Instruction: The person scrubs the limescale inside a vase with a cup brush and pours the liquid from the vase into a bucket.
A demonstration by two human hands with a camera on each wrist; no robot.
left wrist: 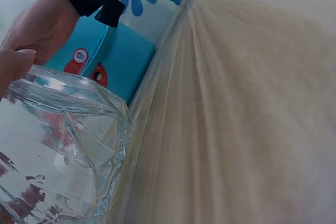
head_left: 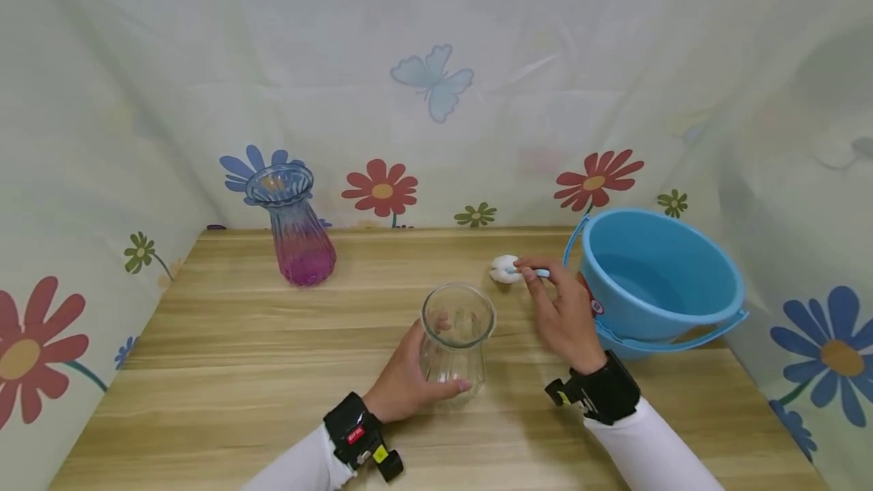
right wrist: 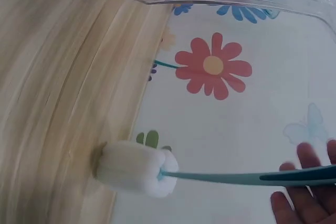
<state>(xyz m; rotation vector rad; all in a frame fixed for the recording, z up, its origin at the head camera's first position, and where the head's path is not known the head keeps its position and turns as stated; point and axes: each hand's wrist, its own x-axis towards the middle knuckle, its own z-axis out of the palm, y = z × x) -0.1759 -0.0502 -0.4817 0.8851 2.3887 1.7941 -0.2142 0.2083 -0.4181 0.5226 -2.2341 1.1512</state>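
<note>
My left hand [head_left: 407, 381] grips a clear glass vase [head_left: 453, 362] near the middle of the wooden table, its thumb across the near side. The vase's thick faceted glass [left wrist: 68, 135] fills the lower left of the left wrist view. To its right, my right hand [head_left: 562, 317] pinches the handle of a sponge bottle brush with a white head [head_left: 505, 269]. In the right wrist view the blue handle [right wrist: 226, 178] runs from the fingers to the sponge head [right wrist: 134, 169]. Whether the sponge touches the table I cannot tell.
A blue-to-pink ribbed glass vase [head_left: 300, 237] stands at the back left of the table [head_left: 225, 354]. On the right is a light blue bucket [head_left: 655, 271], its handle lowered, close beside my right hand. A flower-printed cloth [head_left: 327, 59] hangs behind and at the sides.
</note>
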